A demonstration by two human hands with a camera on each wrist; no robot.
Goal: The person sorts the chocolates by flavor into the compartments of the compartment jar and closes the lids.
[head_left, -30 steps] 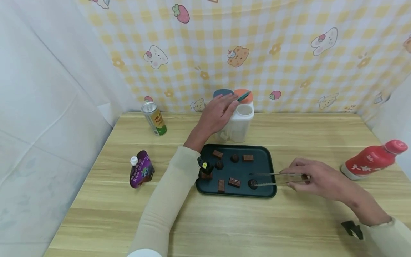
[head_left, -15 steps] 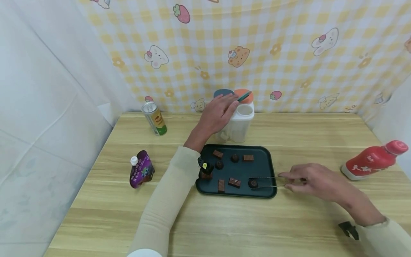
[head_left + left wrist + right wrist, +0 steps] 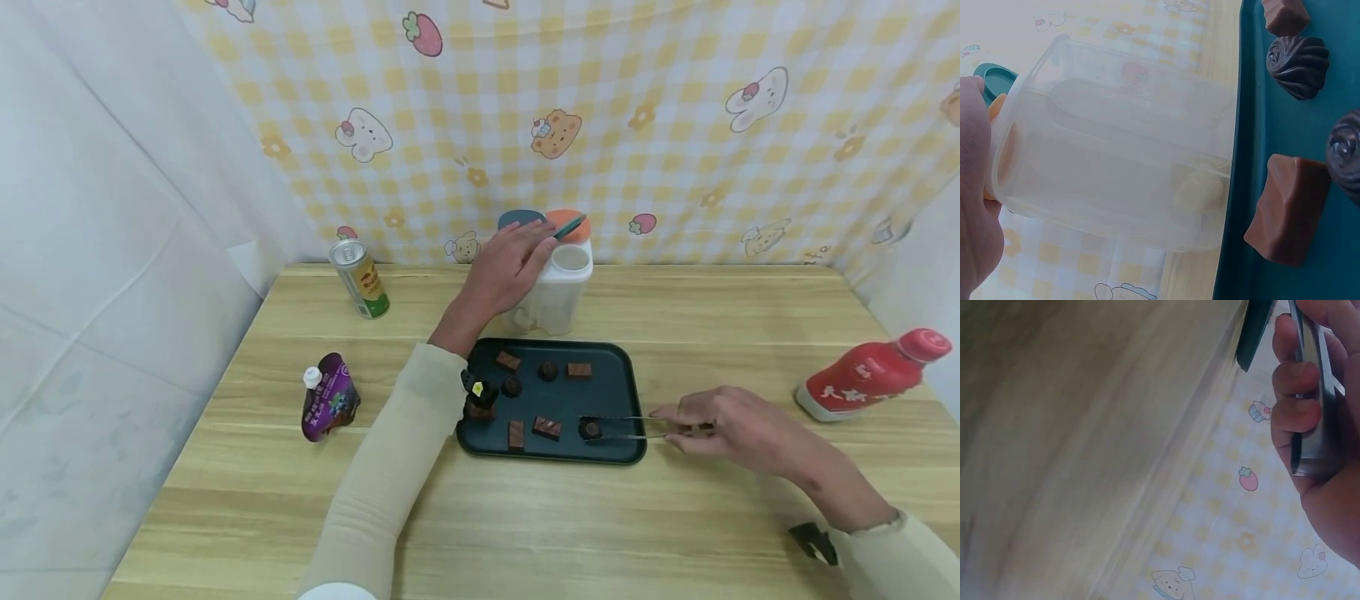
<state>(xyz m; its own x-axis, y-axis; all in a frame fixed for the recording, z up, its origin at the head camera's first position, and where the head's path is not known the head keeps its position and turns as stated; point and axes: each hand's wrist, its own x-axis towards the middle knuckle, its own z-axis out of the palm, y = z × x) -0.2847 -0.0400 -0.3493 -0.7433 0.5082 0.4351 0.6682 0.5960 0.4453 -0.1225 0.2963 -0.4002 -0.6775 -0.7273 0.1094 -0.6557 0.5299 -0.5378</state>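
Note:
My left hand (image 3: 510,260) rests over the tops of a clear storage container (image 3: 558,300), fingers stretched across its lids. A raised green lid (image 3: 572,227) stands at the fingertips and thumb. In the left wrist view the container (image 3: 1116,150) shows a pale piece near its bottom. My right hand (image 3: 738,425) grips metal tongs (image 3: 645,418), whose arms reach over the right rim of a dark green tray (image 3: 622,379). The tong tips lie either side of a round dark chocolate (image 3: 591,429). In the right wrist view, fingers curl round the tongs (image 3: 1319,425).
Several other chocolates, including a striped bar (image 3: 547,427), lie on the tray. A can (image 3: 362,279) and a purple pouch (image 3: 330,396) stand at left. A red bottle (image 3: 862,375) stands at right. Behind the table hangs a checked cloth (image 3: 675,125).
My right hand has shifted slightly toward me, bringing the tong arms from over the round chocolate to either side of it. My left hand stays on the container.

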